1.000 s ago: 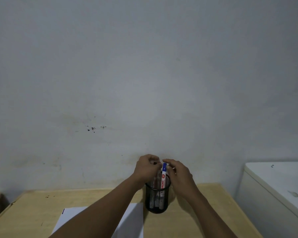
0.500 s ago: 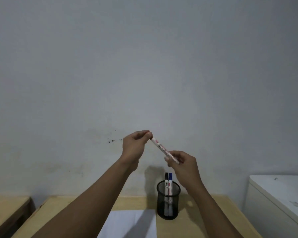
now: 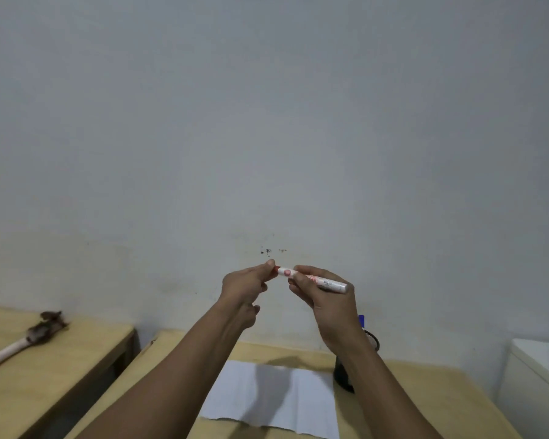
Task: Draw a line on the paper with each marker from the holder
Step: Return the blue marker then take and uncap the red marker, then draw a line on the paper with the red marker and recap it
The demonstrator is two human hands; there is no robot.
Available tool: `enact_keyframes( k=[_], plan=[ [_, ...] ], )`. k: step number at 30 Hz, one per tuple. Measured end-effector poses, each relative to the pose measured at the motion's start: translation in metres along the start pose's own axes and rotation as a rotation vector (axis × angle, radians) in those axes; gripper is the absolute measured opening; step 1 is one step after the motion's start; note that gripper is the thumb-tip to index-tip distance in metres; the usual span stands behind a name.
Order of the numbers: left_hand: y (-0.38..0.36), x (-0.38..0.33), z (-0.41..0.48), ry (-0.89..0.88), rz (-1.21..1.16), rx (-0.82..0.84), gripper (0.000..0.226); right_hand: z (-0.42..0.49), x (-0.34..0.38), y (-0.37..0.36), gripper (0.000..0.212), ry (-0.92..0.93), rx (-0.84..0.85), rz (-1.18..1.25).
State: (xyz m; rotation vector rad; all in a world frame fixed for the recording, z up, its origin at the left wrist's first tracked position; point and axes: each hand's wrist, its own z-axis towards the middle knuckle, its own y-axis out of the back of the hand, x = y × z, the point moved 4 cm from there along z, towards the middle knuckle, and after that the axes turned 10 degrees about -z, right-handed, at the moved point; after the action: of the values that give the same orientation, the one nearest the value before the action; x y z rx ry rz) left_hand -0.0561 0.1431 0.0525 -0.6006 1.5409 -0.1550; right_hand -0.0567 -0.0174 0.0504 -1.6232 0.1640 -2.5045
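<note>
Two bare hands are raised before a matte, pale grey wall that bears a small cluster of dark specks. The right hand (image 3: 325, 301) is closed around the white cylindrical barrel of a red marker (image 3: 313, 278), which lies nearly level, its printed label facing the camera. The left hand (image 3: 246, 285) pinches the marker's red cap (image 3: 276, 269) between thumb and forefinger at the barrel's left end; whether the cap has come free cannot be told.

Below, on a smooth light-wood table (image 3: 425, 394), lies one rectangular sheet of white paper (image 3: 276, 397), crossed by the hands' shadow, with no line visible on it. Just beside its right edge stands one dark cylindrical mesh holder (image 3: 343, 375), largely hidden behind the right forearm. One blue marker cap (image 3: 361, 320) rises above its rim; any other markers in it cannot be counted.

A second wooden table (image 3: 61, 359) stands at left, carrying one pale-handled tool (image 3: 29, 339) with a dark, ragged head. A white, smooth-topped cabinet (image 3: 539, 375) stands at right.
</note>
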Motion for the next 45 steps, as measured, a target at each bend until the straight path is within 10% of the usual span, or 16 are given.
enact_keyframes(
  k=[8, 17, 36, 45],
  plan=[
    [0.064, -0.005, 0.037, -0.274, 0.209, -0.011, 0.015, -0.006, -0.032, -0.019, 0.016, 0.036, 0.083, -0.131],
    [0.158, 0.067, 0.097, -0.295, 1.025, -0.115, 0.032, -0.015, -0.109, -0.012, 0.013, -0.153, 0.068, -0.127],
    [0.184, 0.112, 0.082, -0.309, 1.020, -0.142, 0.035, 0.001, -0.192, -0.069, 0.018, -0.337, 0.182, -0.219],
    [0.182, 0.115, 0.066, -0.343, 1.535, 0.252, 0.042, 0.003, -0.230, -0.086, 0.009, -0.316, 0.271, -0.589]
  ],
)
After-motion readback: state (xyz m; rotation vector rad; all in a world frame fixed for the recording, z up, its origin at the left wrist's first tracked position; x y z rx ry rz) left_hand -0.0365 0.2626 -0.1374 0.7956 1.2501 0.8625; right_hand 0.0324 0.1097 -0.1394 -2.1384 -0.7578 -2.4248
